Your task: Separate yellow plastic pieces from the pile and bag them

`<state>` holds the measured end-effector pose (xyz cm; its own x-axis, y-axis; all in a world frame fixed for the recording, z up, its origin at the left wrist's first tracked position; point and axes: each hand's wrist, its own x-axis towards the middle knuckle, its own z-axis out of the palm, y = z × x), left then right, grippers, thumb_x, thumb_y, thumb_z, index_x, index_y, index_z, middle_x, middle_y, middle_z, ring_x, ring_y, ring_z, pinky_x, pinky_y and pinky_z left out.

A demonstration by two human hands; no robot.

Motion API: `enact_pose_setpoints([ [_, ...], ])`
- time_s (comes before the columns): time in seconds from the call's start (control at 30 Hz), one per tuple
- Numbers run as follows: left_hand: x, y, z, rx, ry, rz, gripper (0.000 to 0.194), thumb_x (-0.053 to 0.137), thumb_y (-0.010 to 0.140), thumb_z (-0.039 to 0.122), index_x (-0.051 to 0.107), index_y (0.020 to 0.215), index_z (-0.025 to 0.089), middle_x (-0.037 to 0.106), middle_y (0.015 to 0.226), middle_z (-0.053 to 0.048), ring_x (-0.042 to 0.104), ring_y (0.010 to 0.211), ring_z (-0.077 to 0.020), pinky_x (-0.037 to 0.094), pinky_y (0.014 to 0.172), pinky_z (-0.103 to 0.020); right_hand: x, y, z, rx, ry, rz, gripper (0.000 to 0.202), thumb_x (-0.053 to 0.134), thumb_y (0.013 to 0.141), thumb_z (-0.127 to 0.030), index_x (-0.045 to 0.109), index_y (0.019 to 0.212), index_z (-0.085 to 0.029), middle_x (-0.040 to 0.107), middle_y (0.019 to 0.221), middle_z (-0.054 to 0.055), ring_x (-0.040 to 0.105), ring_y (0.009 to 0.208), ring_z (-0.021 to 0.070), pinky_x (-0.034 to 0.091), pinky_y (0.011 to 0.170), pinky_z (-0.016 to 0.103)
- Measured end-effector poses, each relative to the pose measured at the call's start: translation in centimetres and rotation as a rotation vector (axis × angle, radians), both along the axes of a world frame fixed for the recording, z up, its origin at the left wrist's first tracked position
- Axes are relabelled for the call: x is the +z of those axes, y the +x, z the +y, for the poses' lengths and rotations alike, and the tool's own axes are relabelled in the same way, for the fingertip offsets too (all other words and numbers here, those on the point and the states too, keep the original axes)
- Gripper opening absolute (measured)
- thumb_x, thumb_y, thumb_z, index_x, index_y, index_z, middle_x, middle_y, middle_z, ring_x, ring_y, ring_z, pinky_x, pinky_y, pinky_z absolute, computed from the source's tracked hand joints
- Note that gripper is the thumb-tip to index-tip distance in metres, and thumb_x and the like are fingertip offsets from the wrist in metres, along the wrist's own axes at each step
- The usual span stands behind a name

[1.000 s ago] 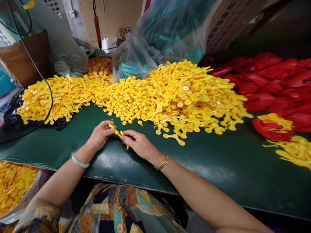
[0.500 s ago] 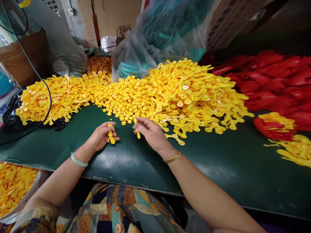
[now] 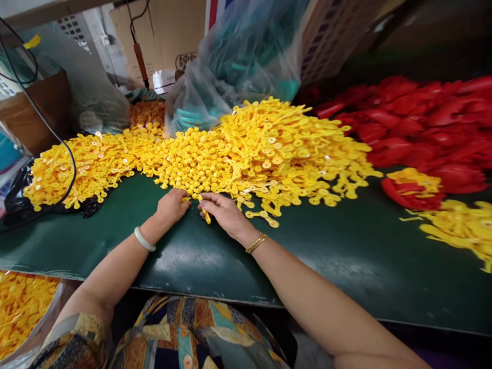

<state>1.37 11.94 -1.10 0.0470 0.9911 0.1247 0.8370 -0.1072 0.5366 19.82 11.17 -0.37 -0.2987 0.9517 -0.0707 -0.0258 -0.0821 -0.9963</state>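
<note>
My right hand (image 3: 225,212) is closed in a pinch on a narrow yellow plastic link (image 3: 206,216), which hangs down from the fingertips. Close beside it, my left hand (image 3: 172,207) has its fingers bent together at the near edge of the small yellow plastic caps (image 3: 188,154). A bit of a yellow plastic part (image 3: 185,199) shows at the left fingertips; the rest is hidden by the fingers. The two hands' fingertips almost meet. One loose yellow link with round ends (image 3: 263,218) lies on the green table (image 3: 172,266), right of my right hand.
Heaped yellow links (image 3: 292,148) rise behind my right hand; another yellow heap (image 3: 73,164) lies left on black plastic, with a cable (image 3: 71,154) across it. Red plastic parts (image 3: 418,123) fill the right back. An orange electric screwdriver (image 3: 141,64) hangs behind. A container of yellow parts (image 3: 23,307) stands lower left.
My left hand has moved right and up to the caps' edge, and the long yellow piece it held no longer shows. My hands are closer together. The view has shifted slightly.
</note>
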Motion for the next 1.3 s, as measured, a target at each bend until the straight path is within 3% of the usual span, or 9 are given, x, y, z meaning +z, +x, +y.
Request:
enact_pose_setpoints([
  [0.1,0.3,-0.9,-0.6,-0.026,-0.038,-0.186,0.017,0.07,0.076,0.024,0.07,0.092,0.02,0.067,0.089,-0.005,0.061,0.083,-0.0198,0.046,0.074,-0.03,-0.1,0.1,0.0,0.01,0.025,-0.027,0.029,0.066,0.08,-0.032,0.068,0.104,-0.017,0.071,0.082,0.003,0.063,0.064,0.0116,0.05,0.061,0.024],
  [0.23,1.1,-1.5,-2.3,-0.034,-0.26,-0.637,0.032,0.071,0.075,0.033,0.067,0.103,0.017,0.06,0.067,0.002,0.052,0.055,-0.0102,0.04,0.052,-0.022,0.1,0.1,-0.5,0.044,0.091,-0.057,0.029,0.064,0.082,-0.033,0.068,0.106,-0.018,0.072,0.085,0.003,0.065,0.068,0.0128,0.052,0.066,0.026],
  [0.4,2.0,-1.3,-4.0,-0.028,-0.295,-0.944,0.04,0.079,0.066,0.035,0.063,0.098,0.016,0.062,0.07,0.003,0.046,0.043,-0.0043,0.029,0.04,-0.018,0.8,-0.3,-1.5,0.086,0.155,-0.059,0.03,0.065,0.082,-0.034,0.069,0.107,-0.019,0.072,0.093,0.004,0.066,0.072,0.0142,0.054,0.07,0.029],
  [0.63,2.1,-1.4,-4.2,-0.065,-0.356,-1.228,0.04,0.078,0.067,0.028,0.065,0.102,0.016,0.066,0.075,0.0,0.048,0.044,-0.004,0.032,0.042,-0.019,1.7,-0.6,-2.6,0.135,0.206,-0.146,0.03,0.063,0.084,-0.036,0.07,0.11,-0.022,0.073,0.092,0.003,0.066,0.075,0.0156,0.055,0.07,0.029],
  [0.8,1.9,-1.4,-4.2,-0.089,-0.393,-1.348,0.039,0.077,0.067,0.023,0.067,0.104,0.015,0.068,0.08,-0.004,0.051,0.054,-0.006,0.037,0.048,-0.02,1.7,-0.5,-2.5,0.084,0.191,-0.105,0.032,0.065,0.083,-0.038,0.07,0.111,-0.023,0.073,0.099,0.004,0.067,0.077,0.0161,0.056,0.077,0.032],
  [1.03,1.9,-0.9,-4.4,-0.14,-0.431,-1.422,0.037,0.081,0.066,0.023,0.065,0.099,0.016,0.064,0.082,-0.001,0.048,0.056,-0.0045,0.035,0.048,-0.019,1.4,-0.6,-2.4,0.111,0.212,-0.113,0.031,0.064,0.084,-0.04,0.07,0.11,-0.023,0.073,0.1,0.004,0.067,0.08,0.0166,0.056,0.077,0.031],
  [1.3,1.8,-0.9,-4.4,-0.139,-0.442,-1.398,0.039,0.082,0.066,0.028,0.064,0.098,0.015,0.065,0.081,-0.002,0.05,0.056,-0.0052,0.035,0.047,-0.019,0.9,-0.7,-2.2,0.061,0.223,-0.154,0.03,0.064,0.084,-0.037,0.07,0.11,-0.023,0.074,0.097,0.004,0.068,0.076,0.0164,0.056,0.077,0.032],
])
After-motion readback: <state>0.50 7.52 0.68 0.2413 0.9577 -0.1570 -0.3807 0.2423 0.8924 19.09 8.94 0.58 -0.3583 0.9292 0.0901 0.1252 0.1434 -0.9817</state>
